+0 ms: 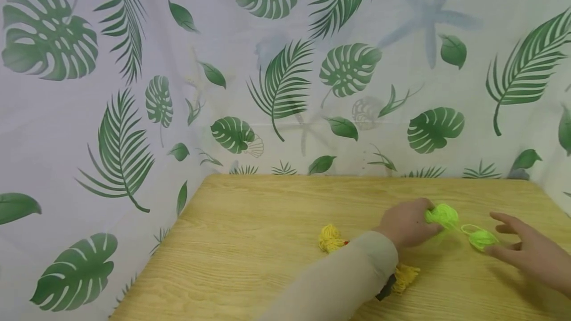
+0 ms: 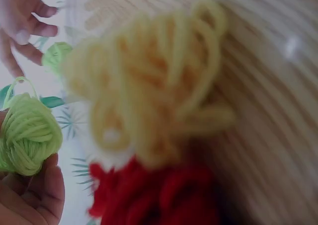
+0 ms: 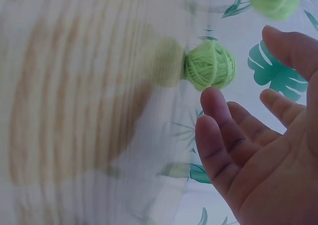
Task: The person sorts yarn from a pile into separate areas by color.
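Note:
My left hand grips a neon green yarn ball above the right part of the table. In the left wrist view its fingers curl under the yarn ball, and a loop of yarn sticks up from it. A second green yarn ball lies to the right, close to the fingertips of my right hand. The right wrist view shows this second ball just beyond the spread, relaxed fingers of the right hand, which hold nothing.
Yellow yarn lies left of my left forearm, more yellow yarn to its right beside a dark piece; the sleeve hides what lies between. Red yarn shows close up in the left wrist view. A leaf-patterned cloth hangs behind the wooden table.

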Demonstrator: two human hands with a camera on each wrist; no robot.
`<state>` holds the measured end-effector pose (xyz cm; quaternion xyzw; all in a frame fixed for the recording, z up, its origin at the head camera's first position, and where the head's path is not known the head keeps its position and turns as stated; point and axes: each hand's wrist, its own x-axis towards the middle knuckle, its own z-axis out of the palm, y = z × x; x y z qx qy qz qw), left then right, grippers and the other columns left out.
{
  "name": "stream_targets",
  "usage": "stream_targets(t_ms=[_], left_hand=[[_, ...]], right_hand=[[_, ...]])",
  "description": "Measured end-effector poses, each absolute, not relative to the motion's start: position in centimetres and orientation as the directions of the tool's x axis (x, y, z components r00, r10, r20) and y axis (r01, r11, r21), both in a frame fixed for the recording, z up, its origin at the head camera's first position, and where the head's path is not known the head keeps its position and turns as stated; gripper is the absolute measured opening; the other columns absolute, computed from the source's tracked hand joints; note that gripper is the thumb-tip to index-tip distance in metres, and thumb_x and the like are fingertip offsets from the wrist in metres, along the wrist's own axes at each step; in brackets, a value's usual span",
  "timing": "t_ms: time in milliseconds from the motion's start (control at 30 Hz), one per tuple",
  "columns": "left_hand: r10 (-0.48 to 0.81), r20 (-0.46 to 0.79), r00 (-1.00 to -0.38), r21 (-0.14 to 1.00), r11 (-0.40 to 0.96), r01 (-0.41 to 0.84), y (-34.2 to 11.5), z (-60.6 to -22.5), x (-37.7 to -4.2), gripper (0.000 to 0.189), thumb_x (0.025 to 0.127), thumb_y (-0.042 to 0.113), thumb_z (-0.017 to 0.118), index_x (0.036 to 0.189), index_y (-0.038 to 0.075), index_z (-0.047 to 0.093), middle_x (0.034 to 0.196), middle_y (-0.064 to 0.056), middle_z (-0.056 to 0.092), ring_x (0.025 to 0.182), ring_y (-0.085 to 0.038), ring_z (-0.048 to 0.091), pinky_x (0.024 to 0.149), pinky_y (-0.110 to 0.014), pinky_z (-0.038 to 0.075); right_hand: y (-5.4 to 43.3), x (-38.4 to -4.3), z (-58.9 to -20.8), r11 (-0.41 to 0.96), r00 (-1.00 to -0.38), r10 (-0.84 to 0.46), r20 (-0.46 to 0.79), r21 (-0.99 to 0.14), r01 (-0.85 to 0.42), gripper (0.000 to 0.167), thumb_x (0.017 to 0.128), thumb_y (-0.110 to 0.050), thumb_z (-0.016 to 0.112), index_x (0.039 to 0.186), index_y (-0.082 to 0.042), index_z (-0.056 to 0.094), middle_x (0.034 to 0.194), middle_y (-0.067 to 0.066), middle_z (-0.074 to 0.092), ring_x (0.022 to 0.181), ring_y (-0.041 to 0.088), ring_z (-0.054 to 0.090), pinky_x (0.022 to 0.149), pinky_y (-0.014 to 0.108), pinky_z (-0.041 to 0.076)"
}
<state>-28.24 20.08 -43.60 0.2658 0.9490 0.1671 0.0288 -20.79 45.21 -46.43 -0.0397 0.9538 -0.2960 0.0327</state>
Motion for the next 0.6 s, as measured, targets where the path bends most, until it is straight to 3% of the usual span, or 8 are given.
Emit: stream_targets(t_ms=[333, 467, 600], left_hand=[[0.296, -0.069, -0.953, 0.486, 0.844, 0.227, 22.4, -45.0, -28.5, 0.037, 0.089, 0.049, 0.071, 0.122, 0.037, 0.063, 0.101, 0.018, 0.065, 0.076, -0.005, 0.054, 0.068, -0.025, 0.046], [0.285, -0.126, -0.95, 0.568, 0.806, 0.166, 23.3, -44.7, -28.3, 0.04, 0.09, 0.05, 0.069, 0.125, 0.033, 0.061, 0.109, 0.015, 0.065, 0.089, -0.006, 0.059, 0.077, -0.026, 0.048], [0.335, -0.194, -0.922, 0.537, 0.823, 0.186, 24.1, -44.5, -27.9, 0.046, 0.09, 0.052, 0.068, 0.131, 0.036, 0.056, 0.117, 0.017, 0.064, 0.104, -0.005, 0.061, 0.086, -0.026, 0.049]], right_hand=[[45.0, -20.2, -46.6, 0.792, -0.993, -0.102, -0.063, -0.609, -0.042, 0.09, 0.103, -0.036, 0.06, 0.152, 0.016, 0.006, 0.133, 0.055, 0.031, 0.088, 0.046, 0.066, 0.065, 0.047, 0.057], [44.6, -19.9, -46.6, 0.778, -0.993, -0.09, -0.075, -0.628, -0.023, 0.089, 0.104, -0.037, 0.058, 0.153, 0.013, 0.003, 0.135, 0.053, 0.03, 0.091, 0.046, 0.066, 0.064, 0.046, 0.058], [44.1, -19.8, -46.5, 0.776, -0.994, -0.088, -0.066, -0.63, -0.027, 0.088, 0.104, -0.036, 0.059, 0.154, 0.013, 0.005, 0.135, 0.052, 0.031, 0.092, 0.046, 0.066, 0.065, 0.045, 0.058]])
